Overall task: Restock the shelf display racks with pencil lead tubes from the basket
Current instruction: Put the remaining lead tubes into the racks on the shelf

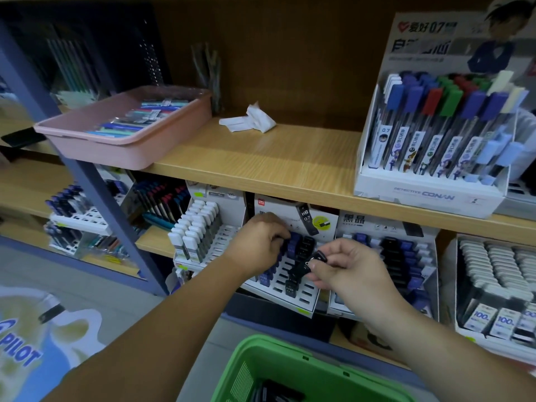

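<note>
Black-capped lead tube (318,256): pinched in right hand (346,269), tilted, cap far-right, body slanting near-left over the white slotted display rack (285,295) on the lower shelf. Left hand (256,240) curls onto blue-capped tubes (294,242) standing caps-up in the far rows. Green basket (293,368) nearest. Upper wooden shelf (261,161) carries a pink tray (124,140).

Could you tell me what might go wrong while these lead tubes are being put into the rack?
1. The right hand only pinches the black-capped tube near its top; it could slip and fall outside the green basket below.
2. The left hand grips blue-capped tubes in the sloping rack; a tug might knock neighbouring tubes loose.
</note>
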Demonstrator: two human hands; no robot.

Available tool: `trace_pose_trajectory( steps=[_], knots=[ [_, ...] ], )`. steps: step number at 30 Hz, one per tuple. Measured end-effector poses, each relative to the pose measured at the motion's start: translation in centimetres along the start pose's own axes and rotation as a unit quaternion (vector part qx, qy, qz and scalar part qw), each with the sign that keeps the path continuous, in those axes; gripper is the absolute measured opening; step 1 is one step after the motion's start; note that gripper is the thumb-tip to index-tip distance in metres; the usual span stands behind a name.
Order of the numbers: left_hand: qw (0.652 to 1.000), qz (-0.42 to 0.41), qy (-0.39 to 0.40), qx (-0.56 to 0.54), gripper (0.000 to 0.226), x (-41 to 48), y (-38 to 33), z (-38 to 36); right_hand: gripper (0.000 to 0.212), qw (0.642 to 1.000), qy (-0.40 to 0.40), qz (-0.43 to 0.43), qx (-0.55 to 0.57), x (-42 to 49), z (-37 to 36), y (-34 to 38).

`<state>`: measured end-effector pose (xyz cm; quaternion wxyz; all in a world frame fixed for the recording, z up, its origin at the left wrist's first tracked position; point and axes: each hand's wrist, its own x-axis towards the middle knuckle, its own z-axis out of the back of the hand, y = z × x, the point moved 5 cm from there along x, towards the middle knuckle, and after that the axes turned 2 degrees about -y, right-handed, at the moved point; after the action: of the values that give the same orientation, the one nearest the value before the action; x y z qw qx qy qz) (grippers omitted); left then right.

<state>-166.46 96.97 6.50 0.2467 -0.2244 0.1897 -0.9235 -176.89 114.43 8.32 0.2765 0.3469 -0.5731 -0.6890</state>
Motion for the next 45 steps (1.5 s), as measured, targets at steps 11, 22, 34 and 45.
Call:
trace_pose_trajectory(
  steps=[11, 22, 34, 45],
  knots=[
    [0.926, 0.293, -0.12, -0.205, 0.016, -11.6, 2.6, -0.2, 0.012, 0.954, 0.021, 0.136, -0.268, 1.9, -4.6, -1.0],
    [0.772, 0.415, -0.147, -0.458, 0.01, -14.7, 3.0, -7.5, 0.033, 0.924, 0.046, 0.173, -0.338, 2.9, -5.9, -1.7],
    [0.749, 0.416, -0.089, -0.509, 0.005, -13.3, 2.5, -8.5, 0.029, 0.817, 0.03, 0.293, -0.495, 0.6, -5.8, -0.3],
    [0.866, 0.42, -0.014, -0.271, 0.028, -21.8, 1.8, -10.1, 0.027, 0.813, 0.255, -0.034, -0.522, -5.7, -6.5, -14.3]
  ],
)
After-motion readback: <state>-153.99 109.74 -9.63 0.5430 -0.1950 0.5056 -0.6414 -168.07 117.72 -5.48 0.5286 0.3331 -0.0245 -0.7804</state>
